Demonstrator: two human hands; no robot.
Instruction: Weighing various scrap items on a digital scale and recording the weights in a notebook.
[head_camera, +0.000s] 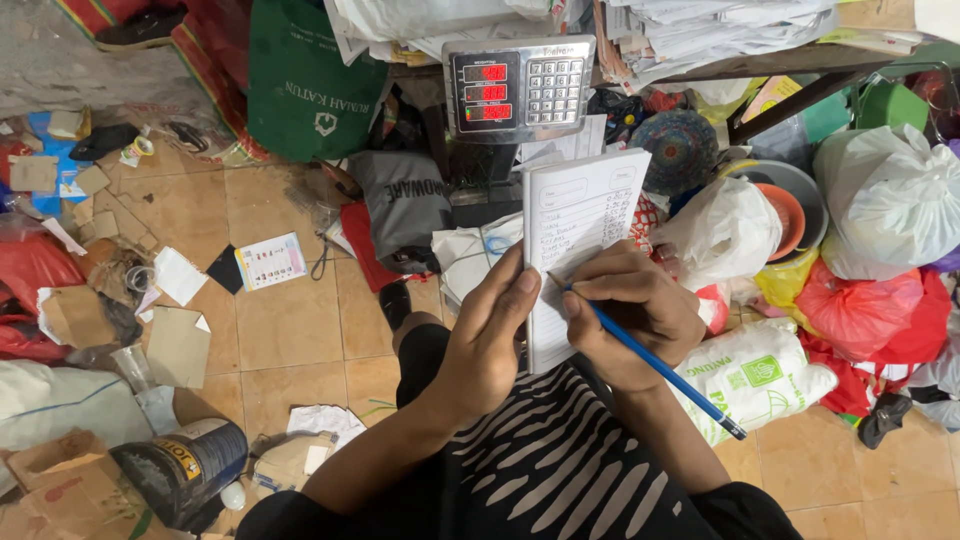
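Left hand (487, 345) fingers grasping a white notepad (575, 240), right hand (630, 315) fingers clenched round a blue pencil (665, 372) touching the page, digital scale (517, 85) just beyond

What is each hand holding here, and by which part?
Left hand grips the notepad by its lower left edge. Right hand pinches the blue pencil near its tip, which touches the page.

A count of what lies around me

I see one notebook (575, 225), one blue pencil (665, 370), one digital scale (517, 87), one green bag (300, 85) at upper left, one dark can (185, 470) at lower left, and two hands of mine.
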